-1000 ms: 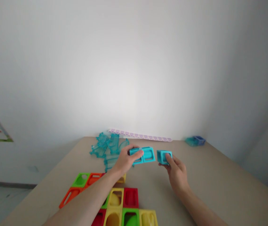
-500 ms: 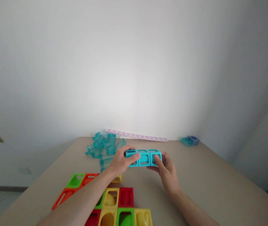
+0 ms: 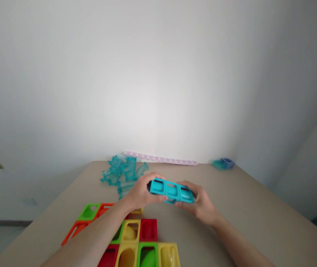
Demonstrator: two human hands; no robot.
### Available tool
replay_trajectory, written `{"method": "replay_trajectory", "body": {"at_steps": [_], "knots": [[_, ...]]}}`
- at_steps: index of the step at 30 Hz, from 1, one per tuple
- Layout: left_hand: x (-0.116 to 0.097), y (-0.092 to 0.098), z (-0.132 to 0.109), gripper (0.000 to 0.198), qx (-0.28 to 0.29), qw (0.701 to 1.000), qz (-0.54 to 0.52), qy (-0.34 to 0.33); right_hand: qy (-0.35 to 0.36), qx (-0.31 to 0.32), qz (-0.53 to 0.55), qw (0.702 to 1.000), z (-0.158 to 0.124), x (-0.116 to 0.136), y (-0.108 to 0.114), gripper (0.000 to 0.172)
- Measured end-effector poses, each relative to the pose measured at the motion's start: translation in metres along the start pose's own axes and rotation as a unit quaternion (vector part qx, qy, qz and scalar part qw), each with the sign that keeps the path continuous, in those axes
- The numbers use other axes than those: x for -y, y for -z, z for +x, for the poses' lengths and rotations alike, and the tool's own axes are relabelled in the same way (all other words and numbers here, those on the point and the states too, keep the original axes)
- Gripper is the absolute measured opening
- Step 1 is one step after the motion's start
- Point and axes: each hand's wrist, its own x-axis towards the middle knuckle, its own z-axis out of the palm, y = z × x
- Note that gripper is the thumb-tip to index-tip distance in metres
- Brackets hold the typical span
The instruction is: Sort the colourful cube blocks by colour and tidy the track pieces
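Observation:
A row of three joined turquoise hollow cube blocks is held in the air above the beige table, tilted down to the right. My left hand is closed round its left end. My right hand grips its right end from below and behind. Just under my left forearm lies a flat cluster of coloured blocks in green, orange, yellow and red.
A heap of clear turquoise track pieces lies at the back of the table. A pale purple strip runs along the far edge by the wall. Small blue and teal blocks sit at the far right corner.
A second ago my right hand held a single turquoise block apart from the pair in my left. The pieces came together into one row of three, which has now tilted and dropped slightly.

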Motion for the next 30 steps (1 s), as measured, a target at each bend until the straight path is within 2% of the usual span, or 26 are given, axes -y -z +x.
{"method": "replay_trajectory", "body": {"at_steps": [2, 4, 7, 10, 13, 15, 17, 20, 23, 30], "knots": [[0.001, -0.001, 0.001, 0.049, -0.025, 0.999, -0.039, 0.013, 0.014, -0.02, -0.027, 0.999, 0.0, 0.001, -0.003, 0.046], [0.005, -0.005, 0.004, 0.058, -0.068, 0.989, -0.123, 0.04, 0.047, -0.053, -0.065, 0.995, 0.0, 0.0, -0.005, 0.041], [0.014, -0.013, 0.009, 0.064, -0.11, 0.953, -0.271, 0.085, 0.107, -0.114, -0.122, 0.98, 0.001, -0.002, -0.011, 0.036], [0.02, -0.016, 0.012, 0.066, -0.133, 0.924, -0.346, 0.092, 0.147, -0.111, -0.112, 0.977, 0.001, -0.007, -0.018, 0.049], [0.02, -0.015, 0.012, 0.067, -0.155, 0.906, -0.387, 0.069, 0.106, -0.072, -0.026, 0.991, 0.001, -0.012, -0.027, 0.066], [0.018, -0.014, 0.012, 0.065, -0.148, 0.905, -0.394, 0.058, 0.061, -0.043, 0.015, 0.997, 0.003, -0.014, -0.032, 0.063], [0.016, -0.013, 0.012, 0.06, -0.122, 0.913, -0.385, 0.055, 0.03, -0.016, 0.012, 0.999, 0.004, -0.014, -0.035, 0.052], [0.015, -0.014, 0.011, 0.057, -0.054, 0.93, -0.358, 0.066, -0.011, 0.0, -0.009, 1.0, 0.006, -0.015, -0.037, 0.036], [0.015, -0.016, 0.011, 0.054, 0.002, 0.948, -0.31, 0.078, -0.035, 0.006, -0.027, 0.999, 0.008, -0.018, -0.035, 0.031], [0.014, -0.013, 0.007, 0.054, 0.017, 0.968, -0.233, 0.087, -0.033, 0.02, -0.07, 0.997, 0.009, -0.018, -0.032, 0.032]]}}
